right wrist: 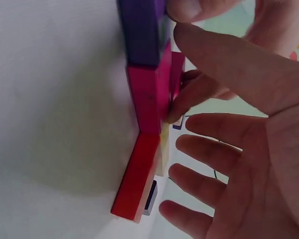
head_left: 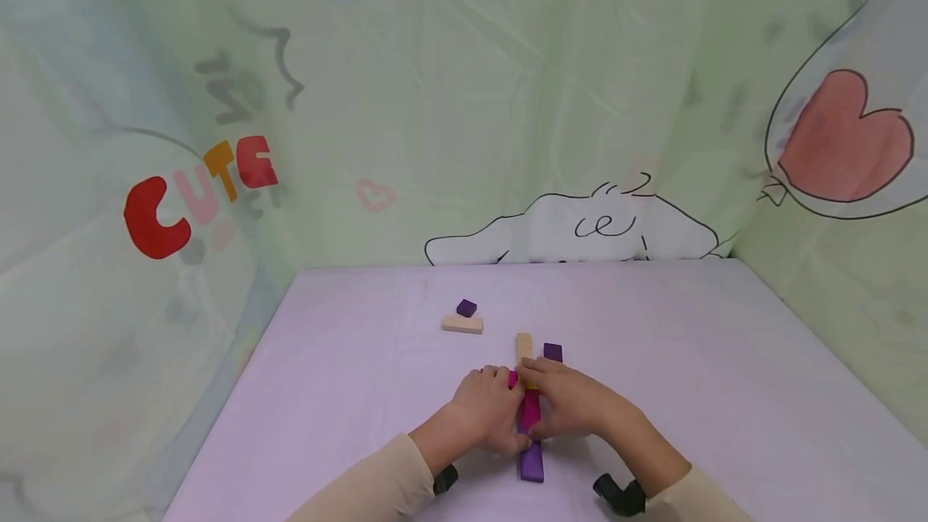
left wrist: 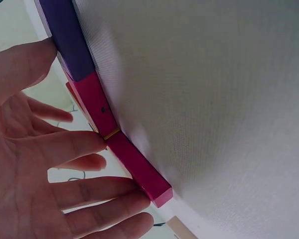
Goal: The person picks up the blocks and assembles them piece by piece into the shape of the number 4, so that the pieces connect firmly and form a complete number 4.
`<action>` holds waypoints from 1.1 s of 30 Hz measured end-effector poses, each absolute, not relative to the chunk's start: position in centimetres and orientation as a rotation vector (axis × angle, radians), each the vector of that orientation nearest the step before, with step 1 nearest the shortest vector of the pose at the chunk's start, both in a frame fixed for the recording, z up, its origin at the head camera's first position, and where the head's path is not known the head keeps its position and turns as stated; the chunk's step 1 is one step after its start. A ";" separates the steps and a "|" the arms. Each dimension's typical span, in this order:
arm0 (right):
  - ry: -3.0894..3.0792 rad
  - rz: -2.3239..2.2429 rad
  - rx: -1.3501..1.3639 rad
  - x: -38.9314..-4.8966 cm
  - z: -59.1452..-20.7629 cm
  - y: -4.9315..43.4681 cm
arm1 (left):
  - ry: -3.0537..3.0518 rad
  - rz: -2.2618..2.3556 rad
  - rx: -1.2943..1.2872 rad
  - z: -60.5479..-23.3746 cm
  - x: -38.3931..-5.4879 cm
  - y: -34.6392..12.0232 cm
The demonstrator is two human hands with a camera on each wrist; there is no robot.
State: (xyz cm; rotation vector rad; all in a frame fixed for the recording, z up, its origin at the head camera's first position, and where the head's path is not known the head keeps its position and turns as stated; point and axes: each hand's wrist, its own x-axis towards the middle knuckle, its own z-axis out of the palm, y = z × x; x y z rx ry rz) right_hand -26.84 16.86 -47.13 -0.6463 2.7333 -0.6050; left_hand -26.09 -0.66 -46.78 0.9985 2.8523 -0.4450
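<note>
A purple block (head_left: 532,466) and a pink block (head_left: 532,409) lie end to end, with a natural wood block (head_left: 524,345) beyond them in the same line. A second pink block (left wrist: 142,169) branches off to the left, and a red block (right wrist: 135,174) slants to the right, largely hidden by my hand in the head view. My left hand (head_left: 489,409) touches the line, its thumb at the purple block and its extended fingers along the branching pink one. Over the red branch, my right hand (head_left: 580,399) spreads its fingers loosely, thumb tip beside the purple block.
Farther back on the white table (head_left: 348,393) lie a loose wood block (head_left: 462,325) and a small dark purple block (head_left: 467,308). Another dark purple block (head_left: 553,352) sits just beyond my right hand. A printed curtain (head_left: 471,103) stands behind the table.
</note>
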 end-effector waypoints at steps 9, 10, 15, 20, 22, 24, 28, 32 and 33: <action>2.705 -0.582 -0.805 -26.8 -46.8 16.4 | 2.867 -0.431 1.006 -46.8 -25.9 -0.8; 2.703 -0.581 -0.814 -26.8 -46.8 16.4 | 2.868 -0.434 1.006 -46.8 -25.9 -0.8; 2.695 -0.612 -0.703 -26.8 -46.8 16.2 | 2.852 -0.430 0.999 -46.7 -25.9 -0.7; 2.704 -0.628 -0.616 -26.7 -46.8 16.1 | 2.840 -0.433 0.996 -46.6 -25.9 -0.6; 2.709 -0.619 -0.624 -26.7 -46.8 16.1 | 2.842 -0.435 0.997 -46.5 -25.9 -0.6; 2.712 -0.612 -0.645 -26.7 -46.8 16.1 | 2.842 -0.436 0.994 -46.5 -25.9 -0.6; 2.702 -0.620 -0.673 -26.8 -46.8 15.9 | 2.837 -0.430 0.987 -46.5 -25.9 -0.7; 2.693 -0.630 -0.684 -26.9 -46.9 15.8 | 2.838 -0.425 0.984 -46.6 -25.9 -0.7; 2.692 -0.632 -0.675 -26.9 -46.9 15.8 | 2.838 -0.422 0.983 -46.7 -25.9 -0.7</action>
